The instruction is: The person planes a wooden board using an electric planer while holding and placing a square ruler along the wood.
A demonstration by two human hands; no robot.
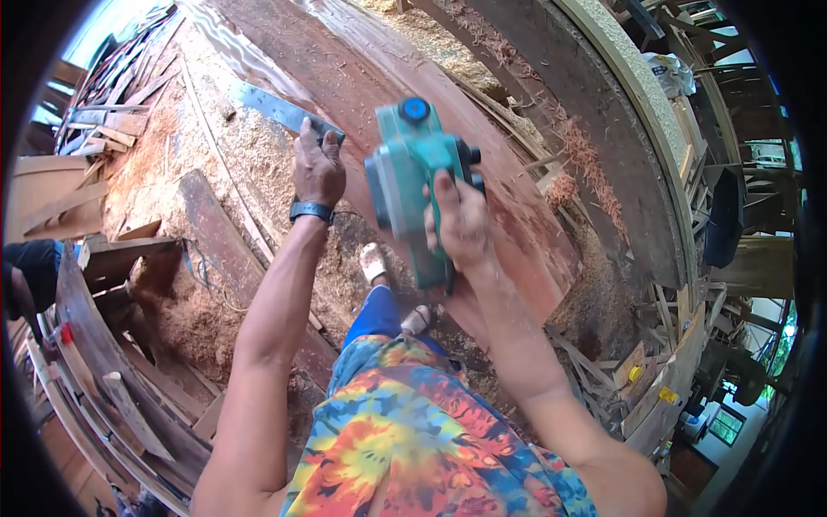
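Observation:
A green electric planer [418, 194] sits over a wide reddish wooden plank [517, 250]; whether it touches the wood is hard to tell. My right hand [461, 215] is wrapped round the planer's rear handle. To the left, my left hand [319, 164], with a dark watch on its wrist, grips the near end of a long flat metal strip [271, 105]. That strip points away to the upper left, beside the plank's left edge.
Sawdust and shavings [159, 172] cover the ground. Scrap wood [129, 121] lies at the upper left, and curved boards [112, 379] at the lower left. A long dark beam [551, 52] runs along the right. A person's dark clothing [33, 267] shows at the left edge.

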